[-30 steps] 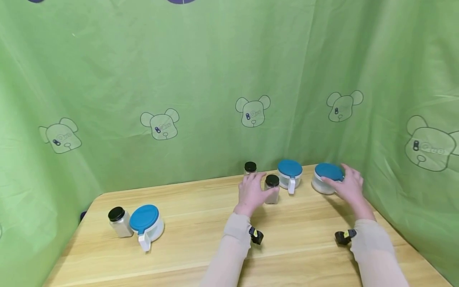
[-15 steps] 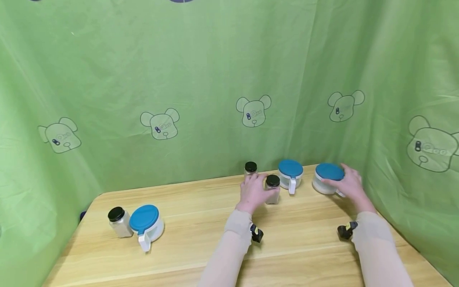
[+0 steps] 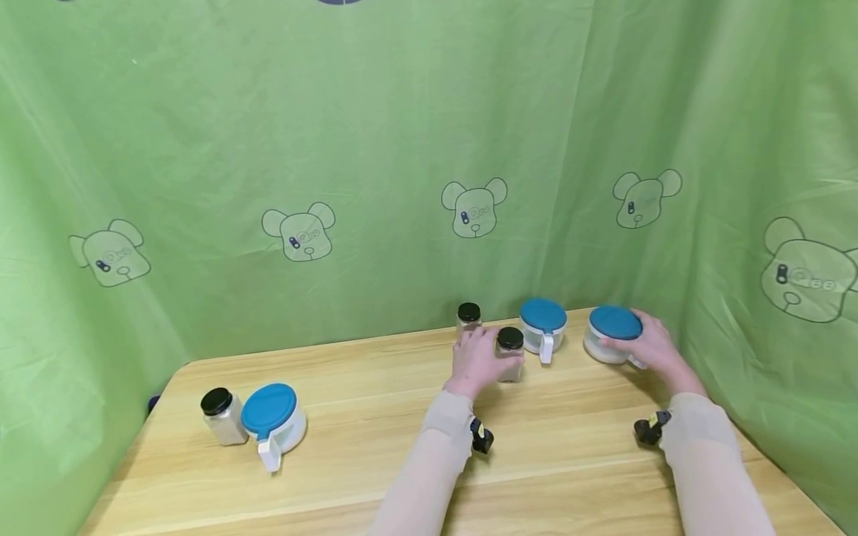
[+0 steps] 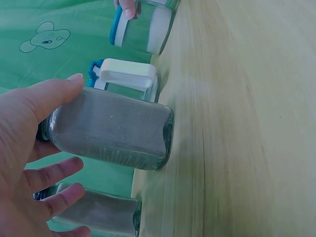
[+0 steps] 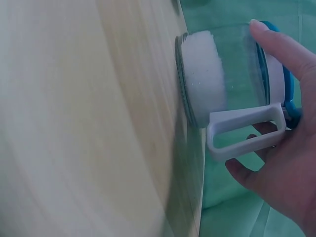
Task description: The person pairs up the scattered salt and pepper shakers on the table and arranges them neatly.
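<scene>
My left hand (image 3: 477, 362) pinches a square glass spice jar (image 4: 111, 126) with a black lid, thumb on the near side and index finger behind it. Grey powder fills this jar, which stands upright on the table. Its other fingers are spread, near a second black-lidded jar (image 4: 98, 210) behind. At the far right, my right hand (image 3: 655, 348) holds a round glass seasoning pot (image 5: 202, 74) by its upper part, just under the blue lid (image 3: 615, 321). The pot contains something white and has a white handle (image 5: 244, 131). Some right fingers are hidden behind it.
Between the hands stands another blue-lidded pot (image 3: 543, 316), its handle facing the front. On the left of the wooden table (image 3: 375, 447) are a black-lidded jar (image 3: 226, 418) and a blue-lidded pot (image 3: 273, 411). A green curtain (image 3: 375, 164) hangs behind.
My left fingers have settled closer around the spice jar. The right hand has drawn in on the blue-lidded pot, its fingers slightly lower. The jars and pots stay in place.
</scene>
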A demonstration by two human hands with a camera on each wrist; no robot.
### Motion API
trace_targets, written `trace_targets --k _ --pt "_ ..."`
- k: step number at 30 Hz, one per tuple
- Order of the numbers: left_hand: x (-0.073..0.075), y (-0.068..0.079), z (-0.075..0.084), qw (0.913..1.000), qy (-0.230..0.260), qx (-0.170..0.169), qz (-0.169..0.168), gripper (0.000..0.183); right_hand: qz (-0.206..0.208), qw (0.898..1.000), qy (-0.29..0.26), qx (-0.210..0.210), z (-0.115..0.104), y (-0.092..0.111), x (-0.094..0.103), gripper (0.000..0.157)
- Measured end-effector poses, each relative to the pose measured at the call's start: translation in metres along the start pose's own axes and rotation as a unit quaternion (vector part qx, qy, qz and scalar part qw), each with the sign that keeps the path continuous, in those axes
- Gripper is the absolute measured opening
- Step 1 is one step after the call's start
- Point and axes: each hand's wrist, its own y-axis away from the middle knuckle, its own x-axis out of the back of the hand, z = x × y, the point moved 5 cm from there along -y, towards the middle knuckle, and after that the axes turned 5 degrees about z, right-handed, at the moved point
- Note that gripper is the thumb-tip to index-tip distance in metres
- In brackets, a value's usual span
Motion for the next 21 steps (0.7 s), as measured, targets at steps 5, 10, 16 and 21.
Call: trace_targets --k 5,10,16,21 --pt "-0.004 -0.001 -0.001 0.9999 0.012 0.008 -0.006 0.069 -0.014 0.999 -0.042 -0.004 0.003 0.0 -0.001 0.108" --pt "-0.005 -0.002 -0.002 0.9997 0.019 0.011 -0.005 0.067 -0.017 0.997 -0.07 -0.013 0.011 0.0 -0.002 0.107" --pt "-0.006 -0.001 -0.003 0.9993 0.034 0.012 -0.012 0.067 -0.024 0.995 -0.091 -0.021 0.02 -0.001 -0.006 0.108" --pt "-0.006 -0.001 -0.005 0.9987 0.044 0.016 -0.018 0.07 -0.027 0.993 -0.108 -0.026 0.024 -0.002 -0.008 0.107"
